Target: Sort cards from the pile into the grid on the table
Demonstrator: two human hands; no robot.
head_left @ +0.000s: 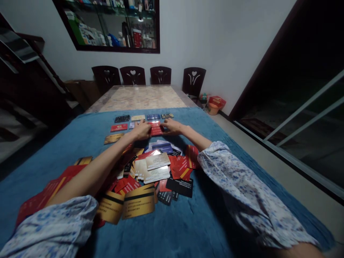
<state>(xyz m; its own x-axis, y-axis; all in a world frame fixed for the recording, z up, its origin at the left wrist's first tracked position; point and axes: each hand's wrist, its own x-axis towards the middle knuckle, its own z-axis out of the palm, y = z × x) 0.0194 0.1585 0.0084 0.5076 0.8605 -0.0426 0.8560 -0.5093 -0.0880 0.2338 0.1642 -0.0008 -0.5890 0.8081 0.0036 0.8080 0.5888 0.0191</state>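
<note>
Both arms reach forward over a blue cloth (188,222). My left hand (142,129) and my right hand (172,126) meet at a red card (156,129), with their fingers closed on its two ends. Beyond the hands lies a row of single cards: a black one (122,118), a cream one (138,117), a blue one (153,116) and a dark one (167,115). A second red card (119,127) and a gold card (113,138) lie to the left. A loose pile of several red, gold, white and black cards (150,172) sits under my forearms.
The blue cloth covers the near part of a long marble-topped table (139,97). Several dark chairs (160,75) stand at its far end. A wall cabinet (113,25) holds bottles and boxes. A red bin (216,103) sits on the floor at the right, next to a glass sliding door (309,118).
</note>
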